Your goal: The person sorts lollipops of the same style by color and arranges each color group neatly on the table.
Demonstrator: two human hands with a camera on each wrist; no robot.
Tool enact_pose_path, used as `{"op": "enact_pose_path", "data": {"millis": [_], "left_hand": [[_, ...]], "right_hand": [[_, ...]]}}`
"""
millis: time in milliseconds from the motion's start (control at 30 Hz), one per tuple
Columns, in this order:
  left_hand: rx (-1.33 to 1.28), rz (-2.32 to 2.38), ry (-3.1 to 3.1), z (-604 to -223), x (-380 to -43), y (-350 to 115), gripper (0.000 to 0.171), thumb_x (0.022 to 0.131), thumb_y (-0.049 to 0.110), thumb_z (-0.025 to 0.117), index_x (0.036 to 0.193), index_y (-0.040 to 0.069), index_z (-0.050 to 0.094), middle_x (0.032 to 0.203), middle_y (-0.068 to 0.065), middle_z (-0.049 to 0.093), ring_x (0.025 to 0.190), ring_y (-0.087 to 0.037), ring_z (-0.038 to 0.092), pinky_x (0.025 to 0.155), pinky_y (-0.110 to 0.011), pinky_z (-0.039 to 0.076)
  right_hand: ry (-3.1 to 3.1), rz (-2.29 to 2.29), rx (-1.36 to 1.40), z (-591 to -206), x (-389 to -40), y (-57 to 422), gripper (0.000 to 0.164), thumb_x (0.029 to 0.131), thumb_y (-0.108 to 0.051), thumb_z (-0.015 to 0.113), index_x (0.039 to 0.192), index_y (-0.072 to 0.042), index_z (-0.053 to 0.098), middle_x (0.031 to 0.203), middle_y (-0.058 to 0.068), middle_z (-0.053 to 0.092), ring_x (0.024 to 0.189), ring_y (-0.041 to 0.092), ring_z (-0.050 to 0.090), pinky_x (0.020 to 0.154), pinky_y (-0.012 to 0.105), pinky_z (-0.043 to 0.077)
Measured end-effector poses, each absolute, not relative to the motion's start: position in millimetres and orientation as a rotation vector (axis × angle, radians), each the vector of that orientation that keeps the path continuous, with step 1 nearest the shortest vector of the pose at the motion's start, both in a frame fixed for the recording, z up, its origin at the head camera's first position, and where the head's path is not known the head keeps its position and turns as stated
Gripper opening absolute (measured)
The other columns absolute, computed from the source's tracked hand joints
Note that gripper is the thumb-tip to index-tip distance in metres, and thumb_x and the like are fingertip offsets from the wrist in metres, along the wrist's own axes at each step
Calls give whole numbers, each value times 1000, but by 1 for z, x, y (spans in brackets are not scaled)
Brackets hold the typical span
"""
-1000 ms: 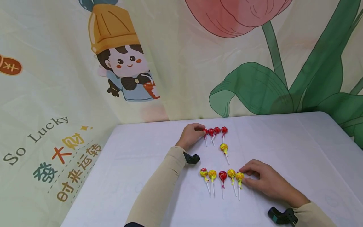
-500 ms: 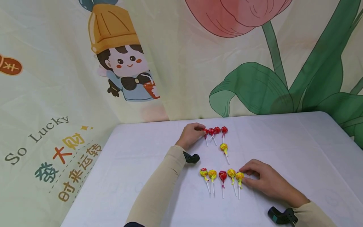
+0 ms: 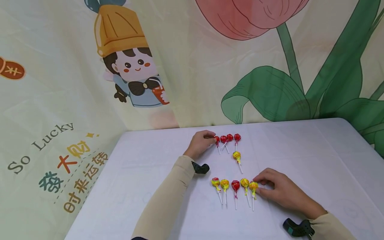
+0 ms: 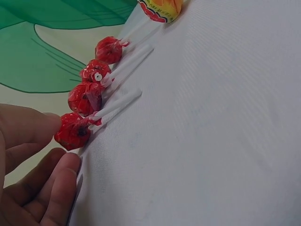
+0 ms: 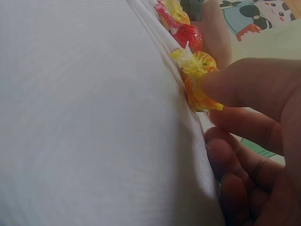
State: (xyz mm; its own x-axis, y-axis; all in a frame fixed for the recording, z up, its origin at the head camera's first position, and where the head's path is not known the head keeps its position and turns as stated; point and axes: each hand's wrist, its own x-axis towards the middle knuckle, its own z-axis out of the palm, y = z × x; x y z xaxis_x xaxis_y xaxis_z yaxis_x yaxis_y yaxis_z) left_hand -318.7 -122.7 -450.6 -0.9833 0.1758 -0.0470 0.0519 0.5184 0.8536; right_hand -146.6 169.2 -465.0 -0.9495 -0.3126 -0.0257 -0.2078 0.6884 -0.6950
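Observation:
In the head view my left hand (image 3: pixel 200 144) is at the left end of the far row. Its thumb touches a red lollipop (image 4: pixel 74 132), and the other fingertips lie loosely just below the candy in the left wrist view. Two red lollipops lie close beside it with crossing sticks, and another red lollipop (image 3: pixel 237 137) lies slightly apart to the right. My right hand (image 3: pixel 280 188) pinches the head of a yellow lollipop (image 5: pixel 200 89) between thumb and index finger, at the right end of the near row. Its remaining fingers are curled underneath.
The near row also holds a red-and-yellow lollipop (image 3: pixel 215 182), yellow ones and a red lollipop (image 3: pixel 235 185). Between the rows lies a single yellow lollipop (image 3: pixel 236 156). All lie on a white-covered table (image 3: pixel 168 213), with a printed cloth (image 3: pixel 192 66) behind it.
My left hand has drawn back slightly to the left. The red lollipop by it has turned a little, its stick end shifting right. My right hand keeps its place.

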Motion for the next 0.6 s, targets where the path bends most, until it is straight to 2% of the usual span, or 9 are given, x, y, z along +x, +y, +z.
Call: {"op": "enact_pose_path", "data": {"millis": [333, 600], "left_hand": [[214, 1463, 2594, -450, -308, -139, 29, 96, 24, 68, 123, 12, 69, 109, 0, 66, 95, -19, 63, 83, -32, 54], [208, 1509, 2499, -449, -289, -147, 29, 98, 30, 65, 124, 17, 68, 107, 1, 68, 93, -21, 62, 81, -34, 52]], "right_hand": [[2750, -1093, -432, -462, -147, 167, 25, 86, -31, 80, 109, -26, 72, 105, -10, 59, 93, 11, 53, 85, 29, 51], [2757, -1095, -434, -464, -146, 166, 26, 85, -32, 81, 110, -26, 73, 105, -10, 59, 93, 12, 53, 84, 29, 51]]}}
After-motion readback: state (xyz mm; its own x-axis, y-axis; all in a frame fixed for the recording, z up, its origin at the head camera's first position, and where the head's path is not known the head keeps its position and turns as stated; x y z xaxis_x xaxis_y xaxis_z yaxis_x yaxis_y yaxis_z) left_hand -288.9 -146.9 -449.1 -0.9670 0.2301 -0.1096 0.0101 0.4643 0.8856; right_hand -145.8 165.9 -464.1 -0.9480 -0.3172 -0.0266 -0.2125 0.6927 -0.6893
